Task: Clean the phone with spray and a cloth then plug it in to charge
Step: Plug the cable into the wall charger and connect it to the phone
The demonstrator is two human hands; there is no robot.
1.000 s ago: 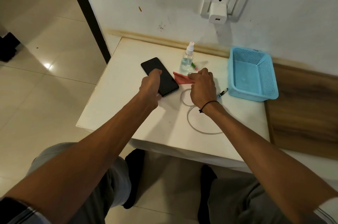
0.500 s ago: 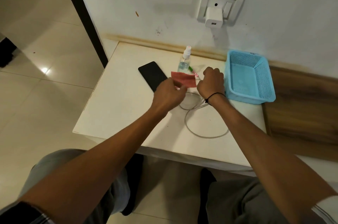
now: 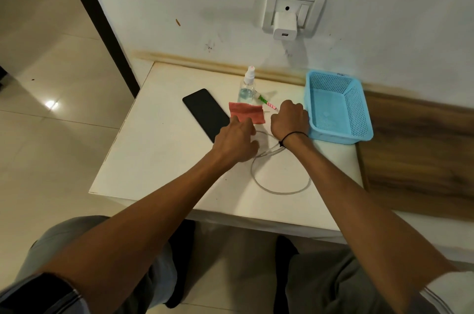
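While the blue basket [image 3: 359,108] sits by the tabletop's [image 3: 154,159] right edge, the left grip [image 3: 234,140] touches the cloth [image 3: 246,114] with relaxed fingers; the right grip [image 3: 289,118] is fisted, contents hidden.

Left hand [image 3: 234,140] reaches forward, fingers extended; right hand [image 3: 289,118] is fisted.

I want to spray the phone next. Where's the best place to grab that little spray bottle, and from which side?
Grip the spray bottle round its clear body, just below the white pump head, coming from the near right. It stands upright by the wall; the red cloth lies in front of it and the phone to its left, so the right hand is nearest.
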